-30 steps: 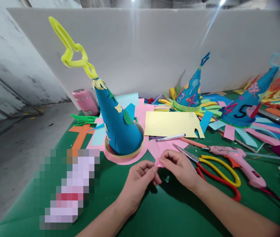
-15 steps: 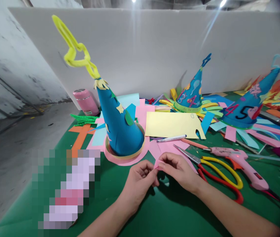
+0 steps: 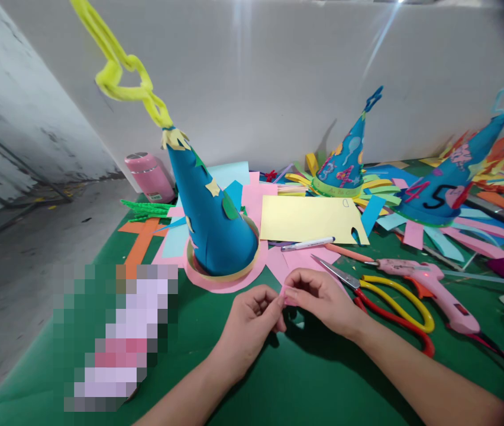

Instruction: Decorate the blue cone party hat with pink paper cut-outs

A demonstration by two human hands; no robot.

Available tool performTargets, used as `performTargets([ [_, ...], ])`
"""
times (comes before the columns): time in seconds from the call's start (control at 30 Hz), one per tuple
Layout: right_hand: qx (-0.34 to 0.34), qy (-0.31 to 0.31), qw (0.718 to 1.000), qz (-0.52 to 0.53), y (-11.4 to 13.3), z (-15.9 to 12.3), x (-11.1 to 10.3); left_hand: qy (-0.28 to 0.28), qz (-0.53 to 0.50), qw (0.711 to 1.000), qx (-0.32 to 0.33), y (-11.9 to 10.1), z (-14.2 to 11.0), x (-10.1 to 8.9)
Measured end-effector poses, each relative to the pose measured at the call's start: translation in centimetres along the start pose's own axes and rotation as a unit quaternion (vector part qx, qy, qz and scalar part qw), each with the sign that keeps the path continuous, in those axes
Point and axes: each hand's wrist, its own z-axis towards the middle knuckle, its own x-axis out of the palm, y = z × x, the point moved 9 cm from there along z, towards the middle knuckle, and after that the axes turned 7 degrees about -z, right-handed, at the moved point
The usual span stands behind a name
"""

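My left hand and my right hand meet above the green table. Between the fingertips of both hands is a small piece of pink paper, pinched from each side and mostly covered by the fingers. Just beyond my left hand stands a blue paper cone hat with a pink brim, star and leaf cutouts, and a yellow pipe-cleaner shape at its tip. Scissors with red and yellow handles lie beside my right hand. Pink paper sheets lie just past my fingers.
A pink glue gun rests on the right, its cord running off. Behind are a yellow sheet, a pen, two more decorated cone hats and paper strips. A pink bottle stands back left; a blurred-out object lies front left.
My view has tipped slightly downward, so the scene sits a little differently. Both hands keep hold of the pink paper, with only a tiny shift of the fingers.
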Motion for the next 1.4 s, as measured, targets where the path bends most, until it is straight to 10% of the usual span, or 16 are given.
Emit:
performTargets([
  [0.27, -0.077, -0.080, 0.990, -0.086, 1.7, -0.5, -1.1, 0.050, -0.138, 0.988, -0.044, 1.0, 0.0, 0.8],
  [0.63, -0.336, -0.066, 0.893, -0.292, 5.3, -2.7, 0.0, 0.077, -0.258, 0.960, -0.075, 1.1, 0.2, 1.3],
  [1.1, -0.389, -0.108, 0.818, -0.410, 6.3, -3.6, 0.8, 0.003, -0.142, 0.990, -0.005, 0.5, 0.1, -0.4],
  [1.4, -0.369, -0.095, 0.841, -0.384, 5.9, -3.2, 0.4, -0.001, -0.109, 0.994, 0.014, 0.1, 0.1, -0.5],
])
